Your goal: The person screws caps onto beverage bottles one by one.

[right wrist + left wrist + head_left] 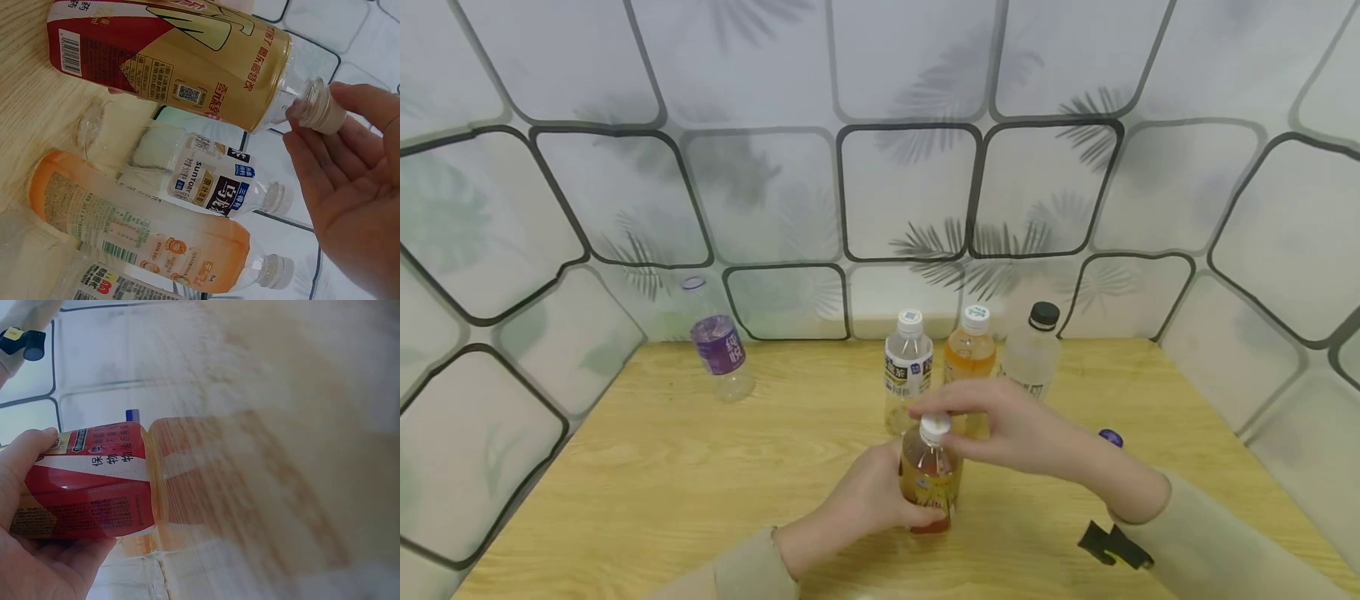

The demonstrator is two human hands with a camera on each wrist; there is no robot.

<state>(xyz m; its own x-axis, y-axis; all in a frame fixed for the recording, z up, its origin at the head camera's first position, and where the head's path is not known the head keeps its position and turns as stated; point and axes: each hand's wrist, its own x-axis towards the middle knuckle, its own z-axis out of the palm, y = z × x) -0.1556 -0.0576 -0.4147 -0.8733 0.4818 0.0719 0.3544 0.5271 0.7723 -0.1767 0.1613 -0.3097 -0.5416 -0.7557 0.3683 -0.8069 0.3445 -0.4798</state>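
- Left hand (865, 492): wrapped round the body of the red-and-gold bottle (928, 475), thumb across the label.
- Right hand (1000, 417): thumb and fingers pinching the white cap (936, 428), directly above the left hand's grasp.
- Bottle upright between both hands; base at the tabletop. Cannot tell whether the table takes its full weight.
- Technique, in my judgement: brace low with the left, keep the axis vertical, turn from the right wrist with even finger pressure. Squeezing the body too hard could flex the plastic.
- Elbow room, likewise judged: neighbours stand close beyond the right hand; small wrist movements would avoid knocking them.
- Just beyond the hands: clear bottle with a black-and-white label (908, 367), orange bottle (970, 354), black-capped bottle (1030, 358).
- Far to the left, beyond the left hand: purple-labelled bottle (718, 346), no cap visible on its mouth.
- Behind the right forearm: a blue-purple cap (1111, 437); whatever is under it is hidden.
- Surface: pale wood-grain table (662, 467) beneath both hands, slightly reflective in the left wrist view.
- Room: pale wall covering (902, 192) beyond the hands and to either side, dark rounded outlines, grey fronds.
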